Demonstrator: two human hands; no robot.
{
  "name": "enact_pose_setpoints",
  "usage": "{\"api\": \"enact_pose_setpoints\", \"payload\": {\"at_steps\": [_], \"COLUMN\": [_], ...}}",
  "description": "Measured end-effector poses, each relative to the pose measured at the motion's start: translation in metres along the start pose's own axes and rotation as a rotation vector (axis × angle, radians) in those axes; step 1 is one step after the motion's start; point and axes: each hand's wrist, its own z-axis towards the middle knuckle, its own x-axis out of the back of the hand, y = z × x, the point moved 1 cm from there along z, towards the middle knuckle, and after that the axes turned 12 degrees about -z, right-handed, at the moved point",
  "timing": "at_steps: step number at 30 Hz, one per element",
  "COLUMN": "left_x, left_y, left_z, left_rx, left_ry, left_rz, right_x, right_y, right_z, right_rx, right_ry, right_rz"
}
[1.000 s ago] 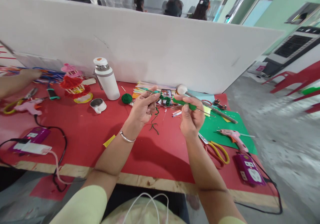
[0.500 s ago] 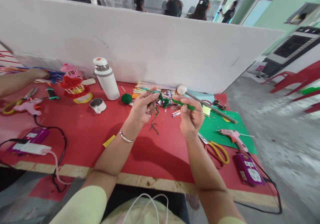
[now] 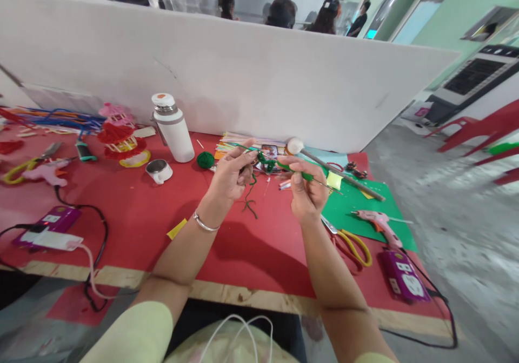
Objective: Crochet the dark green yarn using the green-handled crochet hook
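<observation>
My right hand (image 3: pixel 310 187) is wrapped round the green handle of a crochet hook (image 3: pixel 307 176), its thin metal shaft pointing left. My left hand (image 3: pixel 232 174) pinches a small piece of dark green crochet work (image 3: pixel 265 161) at its fingertips, with a strand of yarn running over the fingers. The hook's tip reaches the crochet work, but whether it sits inside a loop is too small to tell. A loose yarn tail (image 3: pixel 249 201) hangs below the piece. Just behind my left hand lies a green yarn ball (image 3: pixel 205 160).
A white flask (image 3: pixel 174 130) and metal cup (image 3: pixel 159 172) stand left of my hands. Scissors (image 3: pixel 351 247), a pink glue gun (image 3: pixel 379 222) and a purple power box (image 3: pixel 403 276) lie right. A grey stick (image 3: pixel 344 176) crosses the green sheet (image 3: pixel 340 212). A white partition (image 3: pixel 243 76) rises behind.
My right hand and the crochet hook have shifted slightly left, closer to the crochet work. Another person's arm at the far left has gone out of view.
</observation>
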Motion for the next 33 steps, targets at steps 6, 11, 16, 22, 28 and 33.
{"api": "enact_pose_setpoints", "payload": {"at_steps": [6,11,16,22,28,33], "left_x": [-0.0026,-0.0036,-0.0041,-0.0039,-0.0036,-0.0039], "left_y": [-0.0014,-0.0014,-0.0018,-0.0021,-0.0024,-0.0020], "left_z": [-0.0022,-0.0033,-0.0023,-0.0012,-0.0013,-0.0009], "left_rx": [-0.088,-0.121,-0.134,-0.136,-0.138,-0.134], "left_ry": [-0.011,-0.001,0.009,0.013,0.009,0.017], "left_rz": [0.058,0.090,0.082,0.092,0.092,0.077], "right_x": [-0.0007,0.0000,-0.0004,0.0001,0.0008,0.0007], "right_y": [0.0012,0.0040,0.0053,0.0056,0.0054,0.0047], "right_z": [0.0000,-0.0003,-0.0004,-0.0004,-0.0006,-0.0005], "right_rx": [-0.005,-0.041,-0.008,-0.008,-0.022,-0.017], "right_ry": [-0.008,0.015,0.025,0.013,0.004,0.023], "right_rz": [0.036,0.013,0.089,0.066,0.072,0.078]}}
